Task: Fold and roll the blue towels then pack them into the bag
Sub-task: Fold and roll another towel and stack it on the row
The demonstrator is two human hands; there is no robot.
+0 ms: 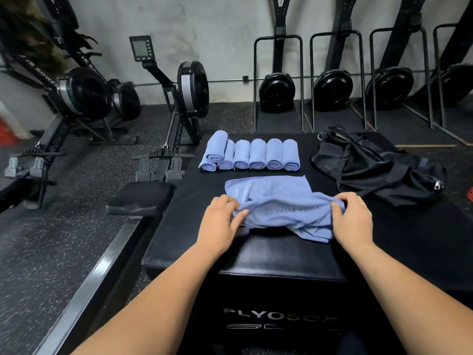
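Blue towel (279,201) lies loose and rumpled at the middle of the counter (268,254), a black padded box with pale lettering on its near face. The towel's far half lies flat on the counter top, while its near half is bunched and drawn up between the two hands. The left grip (220,221) pinches the towel's left edge, its fingers curled into the fabric. The right grip (353,221) is closed on the right edge in the same way.

At the counter's far edge sits a row of rolled towels (258,155), side by side with their spiral ends facing the person. One more roll is stacked on top at the left end of the row.

The black bag (371,170) lies slumped and crumpled on the counter's far right corner, with a zip pull showing at its right end.

Rowing machines (179,98) stand on the floor to the left of the counter.
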